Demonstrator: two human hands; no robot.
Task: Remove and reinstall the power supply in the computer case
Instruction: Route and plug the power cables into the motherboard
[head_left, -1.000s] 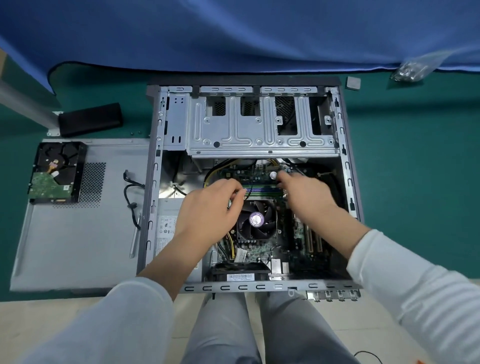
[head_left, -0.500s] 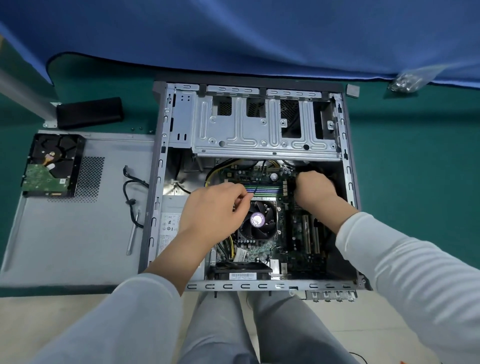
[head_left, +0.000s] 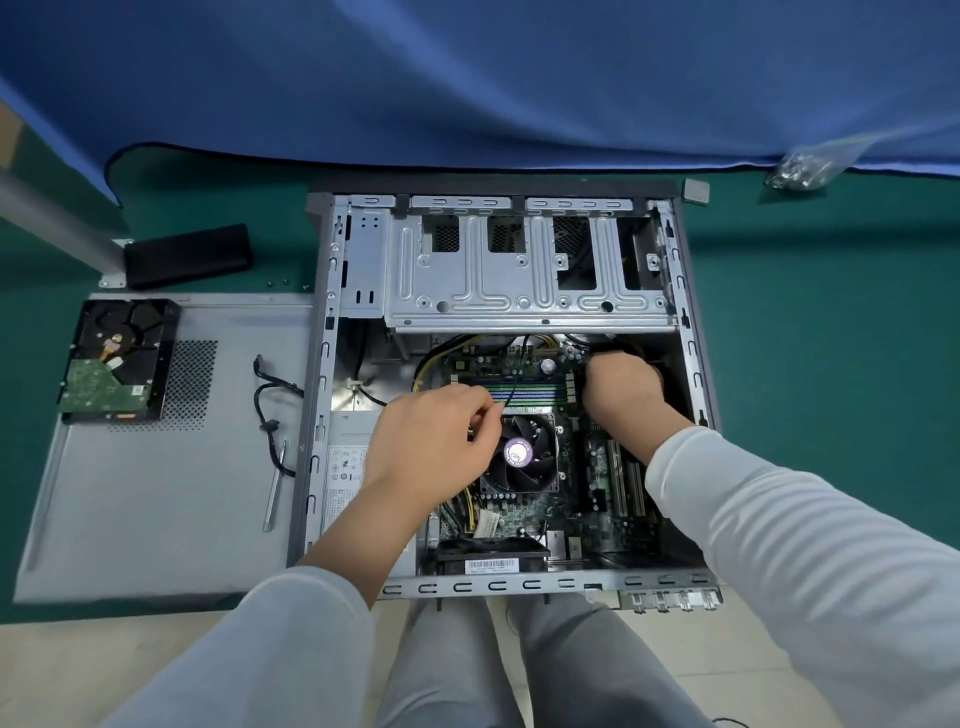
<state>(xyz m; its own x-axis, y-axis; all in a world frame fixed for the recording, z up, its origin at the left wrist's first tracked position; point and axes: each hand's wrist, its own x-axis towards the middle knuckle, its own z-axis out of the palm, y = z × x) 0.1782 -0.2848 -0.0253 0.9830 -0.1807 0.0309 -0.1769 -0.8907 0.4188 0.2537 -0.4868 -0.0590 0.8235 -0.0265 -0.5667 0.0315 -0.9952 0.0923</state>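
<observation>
The left hand (head_left: 434, 441) is curling its fingers (head_left: 480, 415) together beside the black round cooler fan (head_left: 519, 453), the fingertips pinching a thin black cable (head_left: 511, 387) that is running up across the green and purple memory sticks (head_left: 530, 389). The right hand (head_left: 621, 387) is lying knuckles-up at the far right of the green motherboard (head_left: 524, 512), its fingers bent down into a cluster of black cables (head_left: 628, 347); whether they are gripping anything there cannot be told, since the tips are hidden.

Under the left wrist, the grey metal power supply box (head_left: 345, 467), with its white printed label, is sitting inside the open grey steel computer case (head_left: 322, 364), against the case's left wall in the near corner. Yellow wires (head_left: 431, 358) are arcing from that side over the motherboard.

Left of the case, the flat grey side panel (head_left: 156, 493) is lying on the green mat (head_left: 831, 389), carrying a bare black hard drive (head_left: 117, 358), a loose black cable (head_left: 270, 410) and a slim silver tool (head_left: 274, 488).
</observation>
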